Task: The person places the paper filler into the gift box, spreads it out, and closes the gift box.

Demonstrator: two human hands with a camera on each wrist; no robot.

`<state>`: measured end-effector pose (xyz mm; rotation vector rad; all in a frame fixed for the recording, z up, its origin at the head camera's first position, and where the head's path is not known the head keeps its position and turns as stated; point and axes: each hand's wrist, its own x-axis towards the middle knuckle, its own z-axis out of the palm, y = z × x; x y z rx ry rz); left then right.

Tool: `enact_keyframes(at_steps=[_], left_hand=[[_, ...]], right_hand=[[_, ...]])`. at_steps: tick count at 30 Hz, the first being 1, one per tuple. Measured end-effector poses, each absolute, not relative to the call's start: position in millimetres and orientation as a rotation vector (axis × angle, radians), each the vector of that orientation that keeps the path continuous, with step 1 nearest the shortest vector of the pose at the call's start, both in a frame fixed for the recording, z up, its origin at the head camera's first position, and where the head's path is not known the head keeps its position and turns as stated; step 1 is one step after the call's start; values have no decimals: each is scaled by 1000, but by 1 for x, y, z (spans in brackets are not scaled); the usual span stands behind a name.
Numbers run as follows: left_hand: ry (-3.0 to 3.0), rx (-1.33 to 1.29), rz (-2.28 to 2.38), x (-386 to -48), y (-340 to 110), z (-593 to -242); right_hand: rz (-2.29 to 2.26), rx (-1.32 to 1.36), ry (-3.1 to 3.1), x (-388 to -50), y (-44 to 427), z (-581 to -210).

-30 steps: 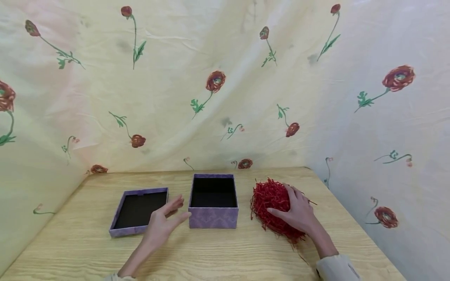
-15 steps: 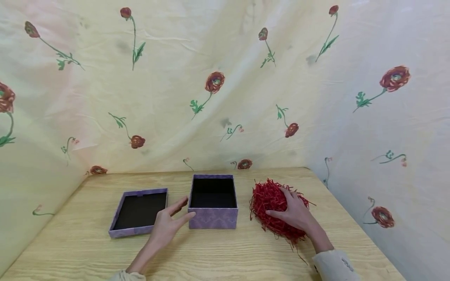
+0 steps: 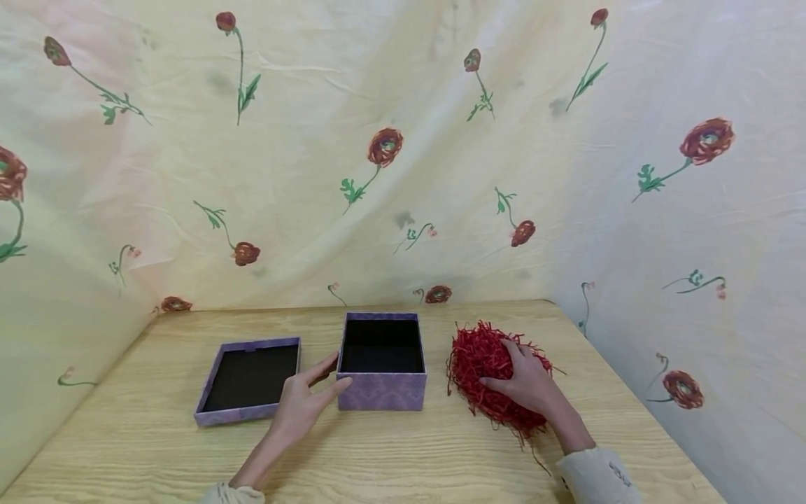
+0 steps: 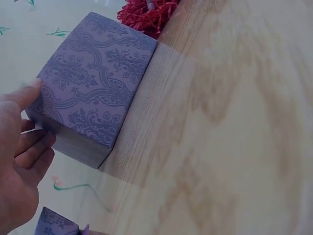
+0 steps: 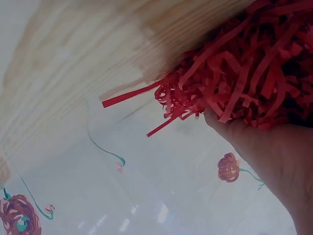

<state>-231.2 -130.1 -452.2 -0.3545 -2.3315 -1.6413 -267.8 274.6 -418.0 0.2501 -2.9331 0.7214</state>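
Observation:
A purple patterned box [image 3: 381, 390] with a black inside stands uncovered mid-table. At its front left corner, my left hand [image 3: 297, 406] holds it, thumb on the front face and fingers against the left side; the left wrist view shows the bent fingers on the box [image 4: 98, 78]. To the right lies a mound of red shredded paper [image 3: 481, 357]. My right hand [image 3: 532, 381] grips into this mound from its right side. Its fingertips are sunk among the strands, and the right wrist view shows shredded paper [image 5: 239, 68] hiding most of the fingers.
A shallow purple lid [image 3: 236, 416] with a black inside lies upturned left of the box, close by my left hand. Loose red strands stick out around the mound on the wooden table [image 3: 390, 462]. Flower-printed cloth [image 3: 302, 175] hangs behind and at both sides.
My left hand has moved slightly right and come against the box's corner. The fingers of my right hand have drawn in and sunk deeper into the shredded paper. Box and lid stay put.

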Motion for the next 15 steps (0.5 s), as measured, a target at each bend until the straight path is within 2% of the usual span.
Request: enact_keyframes(at_steps=[15], left_hand=[[-2308, -379, -1572, -231, -128, -451]], right_hand=[[724, 250, -2919, -272, 277, -423]])
